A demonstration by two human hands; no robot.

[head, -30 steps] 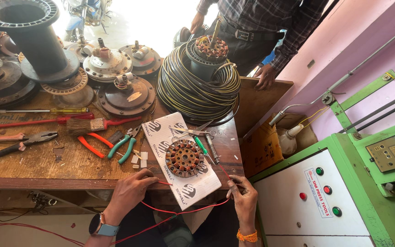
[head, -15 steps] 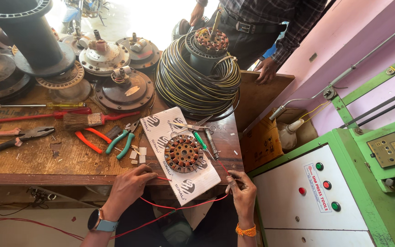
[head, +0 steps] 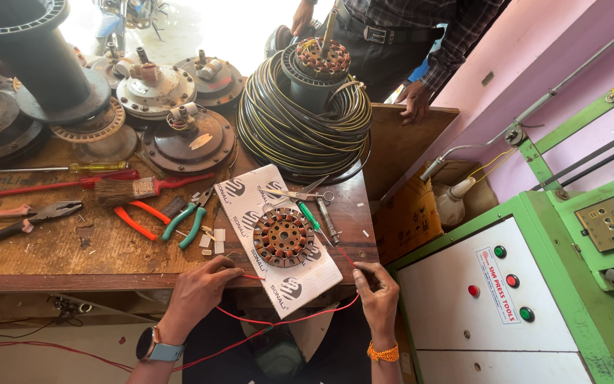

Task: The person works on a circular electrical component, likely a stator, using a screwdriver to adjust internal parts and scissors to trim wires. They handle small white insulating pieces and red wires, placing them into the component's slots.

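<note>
A red wire (head: 278,321) is pinched in both hands, left hand (head: 197,291) and right hand (head: 376,293), at the tabletop (head: 51,249) edge. A copper-wound stator (head: 283,237) is laid on white cardboard (head: 250,213) just beyond them.

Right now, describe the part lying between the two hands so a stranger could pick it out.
On the wooden workbench lies a white printed card. On it sits the stator core: a round copper-brown ring of wound slots, unlike the pliers and scissors nearby.

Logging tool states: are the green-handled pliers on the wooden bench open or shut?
Open: the green-handled pliers lie flat on the wooden bench with handles splayed apart.
</note>
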